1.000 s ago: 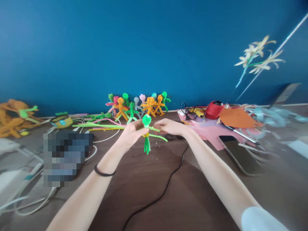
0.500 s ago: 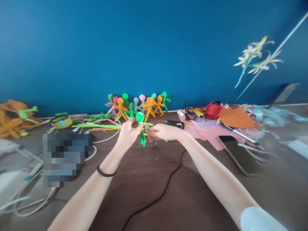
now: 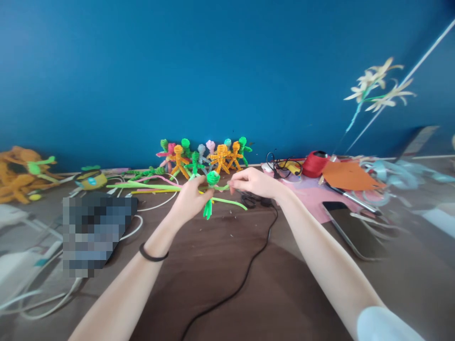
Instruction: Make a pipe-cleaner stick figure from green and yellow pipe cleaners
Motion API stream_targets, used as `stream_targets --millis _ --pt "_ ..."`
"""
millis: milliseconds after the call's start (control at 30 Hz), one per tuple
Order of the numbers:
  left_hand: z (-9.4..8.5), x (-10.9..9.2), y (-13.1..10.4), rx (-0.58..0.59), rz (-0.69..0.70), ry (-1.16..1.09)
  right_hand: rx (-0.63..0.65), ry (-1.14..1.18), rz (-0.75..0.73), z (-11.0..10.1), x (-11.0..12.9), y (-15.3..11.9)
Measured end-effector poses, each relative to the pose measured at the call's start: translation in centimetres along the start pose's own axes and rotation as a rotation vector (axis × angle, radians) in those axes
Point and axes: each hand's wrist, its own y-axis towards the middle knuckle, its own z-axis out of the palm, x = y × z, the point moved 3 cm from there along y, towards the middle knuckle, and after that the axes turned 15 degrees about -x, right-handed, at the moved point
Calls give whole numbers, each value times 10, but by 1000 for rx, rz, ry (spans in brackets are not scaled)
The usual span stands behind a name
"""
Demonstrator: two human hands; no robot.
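A green pipe-cleaner figure (image 3: 213, 178) with a coiled round head and dangling green ends is pinched in my left hand (image 3: 189, 198). A light green strand reaches from its right side to my right hand (image 3: 250, 182), whose thumb and fingertips are closed on it. Below, a long light green pipe cleaner (image 3: 231, 202) extends rightward over the table. Behind my hands, several small twisted figures (image 3: 221, 158) in orange, green, pink and grey lean along the blue wall.
Loose green, pink and yellow pipe cleaners (image 3: 149, 187) lie left of my hands. A black cable (image 3: 245, 277) crosses the brown table (image 3: 199, 274). To the right are a red spool (image 3: 314, 164), orange sheet (image 3: 350, 175) and phone (image 3: 351, 229); orange figures (image 3: 19, 175) sit far left.
The green figure has shifted slightly right and its head has turned. My right hand has moved up and right, drawing the light green strand out from the figure.
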Motion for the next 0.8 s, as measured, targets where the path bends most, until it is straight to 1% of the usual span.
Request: stream_targets --millis 67,167,300,400,500,633,700,800 --pt "-1 -2 0 55 -7 -71 -28 20 28 -1 -2 0" --pt "-2 -4 -1 112 -4 -119 -61 37 48 -1 -5 1" --pt "-1 -4 -1 149 -28 -163 -86 48 28 1 -8 3" --pt "1 -2 -3 171 -73 -257 -72 44 32 6 -12 4" --pt "2 0 -4 162 -127 -365 -26 58 64 13 -17 5" --pt "3 1 -3 113 -191 -455 49 115 109 22 -20 5" --pt "3 1 -2 99 -194 -466 37 123 109 22 -19 6" --pt "3 -2 -2 97 -165 -431 -36 101 103 18 -17 6"
